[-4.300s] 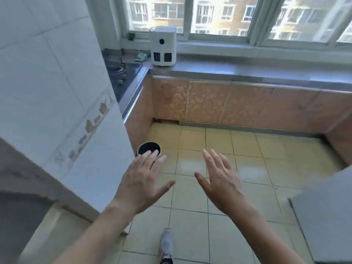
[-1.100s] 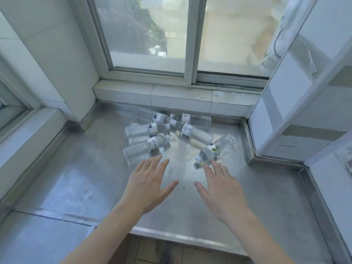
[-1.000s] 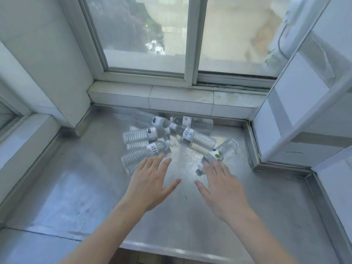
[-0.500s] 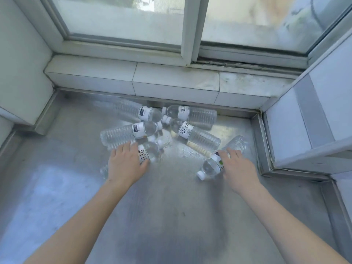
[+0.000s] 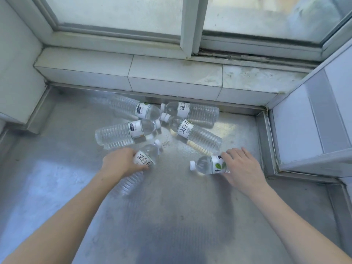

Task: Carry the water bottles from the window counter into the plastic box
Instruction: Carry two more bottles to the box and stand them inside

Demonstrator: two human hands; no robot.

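A: Start at the left hand (image 5: pixel 122 162). What is it doing?

B: Its fingers are curled round the near-left bottle (image 5: pixel 139 166), over the middle by the label, cap pointing toward one o'clock. That bottle lies on the steel bench (image 5: pixel 171 216), and its base end shows under the wrist.

A: And the right hand (image 5: pixel 242 168)?

B: It is closed over the body of the leaf-label bottle (image 5: pixel 209 165), thumb below and fingers across the top. The white cap points to nine o'clock. I cannot tell whether either bottle has left the surface yet.

A: Beyond the hands?

B: Four more bottles lie on their sides toward twelve o'clock, caps meeting near the middle: the left middle bottle (image 5: pixel 123 133), the far left bottle (image 5: pixel 131 108), the far right bottle (image 5: pixel 192 111) by the tiled sill (image 5: pixel 171 71), and the slanted right bottle (image 5: pixel 194 136), just beyond the right fingers.

A: So which step?

B: The first grasp, I judge: all six are at the window bench, and the plastic box is not in view.

A: What does the next move call for?

B: Firm grips on both, lifting straight up so the neighbours do not roll, then turning away to find the box.
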